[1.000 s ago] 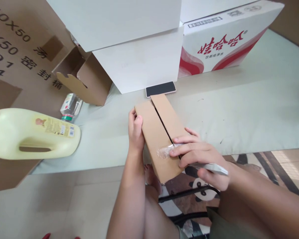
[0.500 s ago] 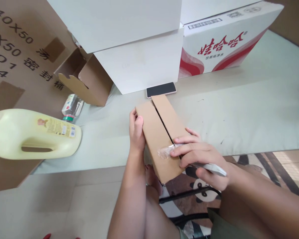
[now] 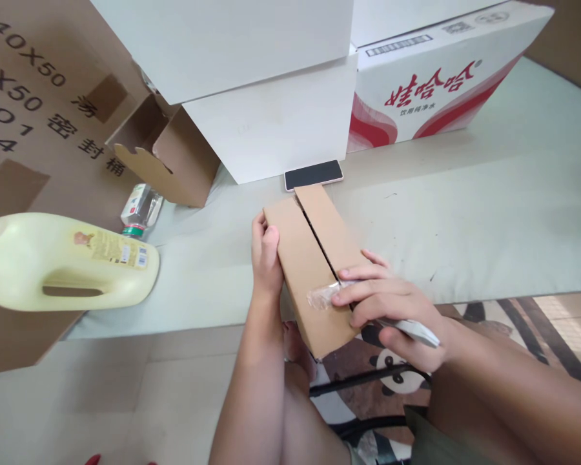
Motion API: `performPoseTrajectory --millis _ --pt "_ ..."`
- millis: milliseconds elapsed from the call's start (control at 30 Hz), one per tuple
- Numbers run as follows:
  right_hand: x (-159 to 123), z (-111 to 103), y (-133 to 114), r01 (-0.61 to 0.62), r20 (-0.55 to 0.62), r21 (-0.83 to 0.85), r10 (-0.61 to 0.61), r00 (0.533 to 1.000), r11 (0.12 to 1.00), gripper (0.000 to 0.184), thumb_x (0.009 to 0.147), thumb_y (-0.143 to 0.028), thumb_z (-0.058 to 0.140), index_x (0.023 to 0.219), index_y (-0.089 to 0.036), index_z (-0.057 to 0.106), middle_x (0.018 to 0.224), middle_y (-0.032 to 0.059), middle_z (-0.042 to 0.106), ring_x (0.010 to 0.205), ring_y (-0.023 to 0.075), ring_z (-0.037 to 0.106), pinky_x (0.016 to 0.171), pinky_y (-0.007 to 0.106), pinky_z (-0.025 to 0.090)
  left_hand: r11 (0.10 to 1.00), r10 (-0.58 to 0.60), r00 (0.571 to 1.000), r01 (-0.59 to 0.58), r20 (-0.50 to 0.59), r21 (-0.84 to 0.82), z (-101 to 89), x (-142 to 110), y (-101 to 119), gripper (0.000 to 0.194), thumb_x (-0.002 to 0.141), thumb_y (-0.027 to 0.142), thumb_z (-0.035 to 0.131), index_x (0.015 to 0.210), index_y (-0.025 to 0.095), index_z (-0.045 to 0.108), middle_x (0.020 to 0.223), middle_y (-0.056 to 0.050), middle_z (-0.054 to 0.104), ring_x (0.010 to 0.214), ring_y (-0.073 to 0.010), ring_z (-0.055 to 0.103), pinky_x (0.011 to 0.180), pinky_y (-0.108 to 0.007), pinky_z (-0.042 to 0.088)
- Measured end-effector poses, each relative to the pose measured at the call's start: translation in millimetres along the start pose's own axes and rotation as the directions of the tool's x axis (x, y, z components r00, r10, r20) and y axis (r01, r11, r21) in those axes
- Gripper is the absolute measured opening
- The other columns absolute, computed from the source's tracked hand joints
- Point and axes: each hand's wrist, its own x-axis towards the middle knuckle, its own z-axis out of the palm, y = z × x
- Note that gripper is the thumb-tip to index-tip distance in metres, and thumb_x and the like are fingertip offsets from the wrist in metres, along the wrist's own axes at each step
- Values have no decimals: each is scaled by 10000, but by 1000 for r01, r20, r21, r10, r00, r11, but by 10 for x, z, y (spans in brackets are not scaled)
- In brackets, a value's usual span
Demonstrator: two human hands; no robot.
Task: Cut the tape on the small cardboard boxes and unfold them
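The left hand point(image 3: 267, 259) clamped the carton point(image 3: 297, 245), its length slanting toward frame lower-right, beneath the right hand point(image 3: 396, 303) clasping a pale object point(image 3: 419, 332).

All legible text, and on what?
"40X50 汤": large brown carton
"0X50 密封桶": same, cut left
"201": same, maybe cut
"04": same, maybe cut
"娃哈哈": red-white carton
"饮用纯净水": same
Too small: labels on yellow jug, clear bottle; red-white carton's top marks.
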Motion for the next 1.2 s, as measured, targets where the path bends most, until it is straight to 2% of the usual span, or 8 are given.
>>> performPoseTrajectory --millis 233,400,667,933,1200 --pt "42 -18 -21 25 6 -19 -25 1000 999 275 990 -433 413 936 -258 618 1051 32 762 1259 202 582 1225 389 168 1000 -18 1000 18 6 24 9 -13 56 422 922 530 471 1239 262 551 1359 -88 583 1276 -254 541 1043 -374 448" --pt "40 -14 -20 20 8 -17 -20 1000 1000 280 994 -433 410 932 -256 618 1057 33 760 1258 202 582 1227 391 168 1000 -20 1000 20 13 -12 13 -13 53 407 926 503 478 1239 252 551 1363 -102 580 1273 -263 539 1040 -390 442" --pt "45 -29 -33 33 22 -48 -32 999 998 208 984 -358 441 936 -249 611 1062 37 758 1289 192 561 1224 410 181 999 12 1000 -12 16 -48 12 -2 10 466 934 549 490 1243 203 531 1341 -123 578 1270 -276 529 1050 -408 434" --pt "49 -51 -52 34 36 -59 -32 999 998 101 948 -277 509 947 -246 605 1062 31 758 1300 178 551 1228 394 187 997 30 999 -28 25 -78 -11 14 -73 423 910 577 512 1202 278 568 1299 -71 607 1233 -279 562 1021 -443 467" --pt "41 -57 -50 41 40 -72 -38 998 997 80 926 -233 533 941 -238 611 1075 38 757 1311 173 540 1234 398 178 997 46 999 -44 28 -66 -11 18 -84 430 908 582 507 1208 281 576 1281 -75 616 1225 -279 571 1003 -445 480"
